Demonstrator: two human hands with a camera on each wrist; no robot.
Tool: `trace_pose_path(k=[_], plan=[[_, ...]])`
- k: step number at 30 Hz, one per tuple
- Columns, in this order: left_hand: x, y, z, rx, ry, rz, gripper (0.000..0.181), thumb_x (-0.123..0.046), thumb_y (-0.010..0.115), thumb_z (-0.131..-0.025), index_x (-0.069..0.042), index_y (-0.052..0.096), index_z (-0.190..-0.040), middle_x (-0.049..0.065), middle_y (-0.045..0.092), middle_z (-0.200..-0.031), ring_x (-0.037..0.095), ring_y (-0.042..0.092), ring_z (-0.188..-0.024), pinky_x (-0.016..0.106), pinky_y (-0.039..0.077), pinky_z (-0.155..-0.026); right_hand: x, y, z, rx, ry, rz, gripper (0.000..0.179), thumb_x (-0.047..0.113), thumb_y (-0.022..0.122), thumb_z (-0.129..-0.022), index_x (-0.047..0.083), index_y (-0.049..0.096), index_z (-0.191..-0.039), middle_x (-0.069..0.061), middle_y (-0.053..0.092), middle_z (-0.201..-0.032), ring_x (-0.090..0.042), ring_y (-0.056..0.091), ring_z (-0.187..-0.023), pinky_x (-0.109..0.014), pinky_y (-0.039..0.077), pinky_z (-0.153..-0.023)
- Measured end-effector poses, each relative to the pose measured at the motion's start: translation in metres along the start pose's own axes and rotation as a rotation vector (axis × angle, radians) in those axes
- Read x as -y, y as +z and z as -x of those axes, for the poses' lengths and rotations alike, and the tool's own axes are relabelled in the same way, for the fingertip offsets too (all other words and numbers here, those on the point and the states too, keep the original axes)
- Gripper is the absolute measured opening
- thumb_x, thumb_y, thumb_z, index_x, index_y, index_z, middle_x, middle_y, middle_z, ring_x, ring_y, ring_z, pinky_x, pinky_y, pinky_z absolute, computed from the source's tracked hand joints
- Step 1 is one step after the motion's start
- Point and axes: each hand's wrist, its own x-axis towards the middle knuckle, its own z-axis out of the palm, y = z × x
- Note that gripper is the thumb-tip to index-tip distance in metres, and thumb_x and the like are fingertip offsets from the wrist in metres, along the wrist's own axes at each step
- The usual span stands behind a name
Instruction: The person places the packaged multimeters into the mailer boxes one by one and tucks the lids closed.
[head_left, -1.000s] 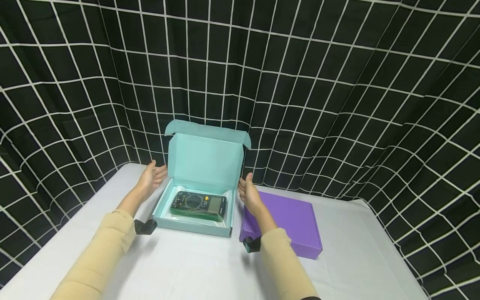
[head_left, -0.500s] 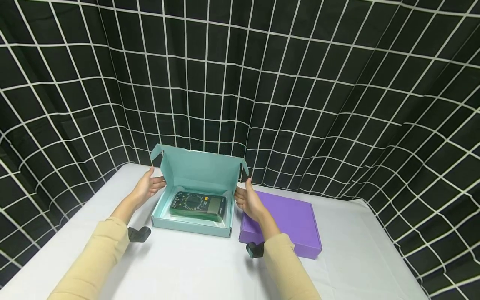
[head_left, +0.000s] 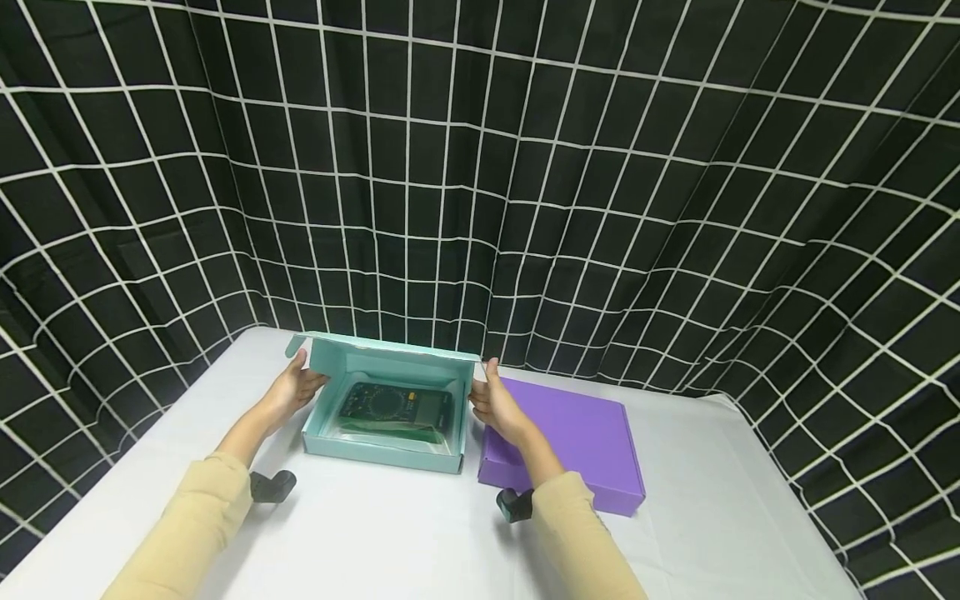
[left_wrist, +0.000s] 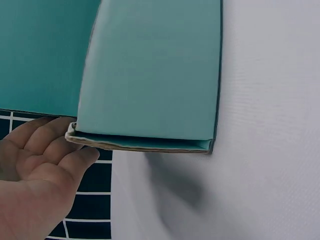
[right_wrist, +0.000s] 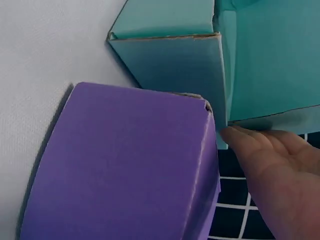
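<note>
A light teal cardboard box (head_left: 382, 457) stands on the table with its lid (head_left: 390, 344) tilted forward, partly over the inside. In it lies a dark multimeter (head_left: 393, 408) in clear plastic wrap, shaded by the lid. My left hand (head_left: 288, 393) is at the lid's left side, fingertips by the box's rear left corner, thumb raised. Opposite it, my right hand (head_left: 498, 408) has its fingers along the right side of the lid. Both wrist views show extended fingers beside the teal cardboard, with neither hand wrapped around it.
A closed purple box (head_left: 577, 442) lies directly right of the teal box, partly behind my right forearm. White cloth (head_left: 390, 533) covers the table. A black curtain with a white grid (head_left: 600, 183) hangs close behind.
The lid has swung from upright with its flap raised to tilted forward over the box. Both hands have followed it slightly, staying at its sides. The multimeter and purple box have stayed put.
</note>
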Motion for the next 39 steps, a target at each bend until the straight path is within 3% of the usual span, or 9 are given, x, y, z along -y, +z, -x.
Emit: trace_pose_path(k=[4, 8, 12, 15, 18, 22, 27, 39], plan=[[0.002, 0.000, 0.004, -0.009, 0.014, -0.016, 0.093, -0.063, -0.005, -0.082, 0.015, 0.002, -0.133, 0.033, 0.006, -0.137, 0.042, 0.004, -0.127, 0.048, 0.006, -0.105, 0.005, -0.001, 0.002, -0.039, -0.033, -0.064, 0.092, 0.061, -0.002, -0.085, -0.015, 0.013, -0.133, -0.031, 0.016, -0.138, -0.039, 0.018, -0.127, -0.046, 0.017, -0.104], [-0.009, -0.006, 0.013, -0.068, 0.054, 0.011, 0.088, -0.058, -0.006, -0.085, 0.015, 0.004, -0.133, 0.033, 0.009, -0.137, 0.042, 0.009, -0.127, 0.048, 0.008, -0.105, 0.019, -0.004, 0.008, -0.154, -0.059, -0.131, 0.087, 0.058, 0.002, -0.087, -0.014, 0.015, -0.134, -0.029, 0.015, -0.139, -0.037, 0.019, -0.127, -0.044, 0.018, -0.104], [-0.039, -0.018, 0.035, -0.186, 0.141, 0.057, 0.088, -0.058, -0.004, -0.085, 0.013, 0.007, -0.135, 0.030, 0.012, -0.137, 0.042, 0.011, -0.126, 0.048, 0.007, -0.105, 0.044, -0.006, 0.020, -0.241, -0.074, -0.173, 0.083, 0.056, 0.010, -0.089, -0.014, 0.020, -0.133, -0.028, 0.022, -0.138, -0.035, 0.023, -0.126, -0.042, 0.022, -0.104], [-0.066, -0.023, 0.052, -0.235, 0.192, 0.010, 0.086, -0.058, -0.003, -0.086, 0.011, 0.012, -0.135, 0.029, 0.016, -0.137, 0.040, 0.013, -0.126, 0.048, 0.007, -0.105, 0.063, -0.007, 0.032, -0.245, -0.092, -0.184, 0.078, 0.052, 0.014, -0.092, -0.014, 0.024, -0.132, -0.027, 0.027, -0.136, -0.034, 0.028, -0.125, -0.042, 0.023, -0.103], [-0.090, -0.023, 0.062, -0.226, 0.197, -0.074, 0.085, -0.058, 0.000, -0.087, 0.010, 0.017, -0.135, 0.027, 0.021, -0.137, 0.037, 0.016, -0.127, 0.049, 0.009, -0.105, 0.076, -0.005, 0.044, -0.218, -0.101, -0.146, 0.076, 0.051, 0.014, -0.092, -0.013, 0.028, -0.131, -0.025, 0.031, -0.135, -0.031, 0.032, -0.123, -0.041, 0.025, -0.102], [-0.107, -0.016, 0.069, -0.159, 0.126, -0.189, 0.085, -0.058, 0.001, -0.087, 0.011, 0.017, -0.135, 0.028, 0.020, -0.137, 0.040, 0.015, -0.127, 0.054, 0.010, -0.103, 0.084, 0.000, 0.054, -0.193, -0.092, -0.032, 0.080, 0.055, 0.014, -0.091, -0.012, 0.031, -0.130, -0.023, 0.033, -0.135, -0.029, 0.035, -0.122, -0.039, 0.027, -0.102], [-0.111, -0.004, 0.072, -0.108, 0.086, -0.259, 0.084, -0.055, 0.003, -0.089, 0.015, 0.016, -0.133, 0.036, 0.018, -0.134, 0.048, 0.015, -0.124, 0.062, 0.006, -0.098, 0.082, 0.009, 0.058, -0.186, -0.069, 0.063, 0.083, 0.059, 0.016, -0.089, -0.011, 0.033, -0.130, -0.021, 0.034, -0.135, -0.028, 0.035, -0.122, -0.037, 0.029, -0.101], [-0.101, 0.004, 0.084, -0.085, 0.089, -0.276, 0.082, -0.054, 0.005, -0.090, 0.014, 0.017, -0.133, 0.035, 0.018, -0.135, 0.047, 0.013, -0.125, 0.066, 0.002, -0.095, 0.068, 0.021, 0.065, -0.140, -0.067, 0.070, 0.084, 0.059, 0.014, -0.088, -0.011, 0.028, -0.132, -0.025, 0.030, -0.135, -0.033, 0.031, -0.123, -0.040, 0.026, -0.102]])
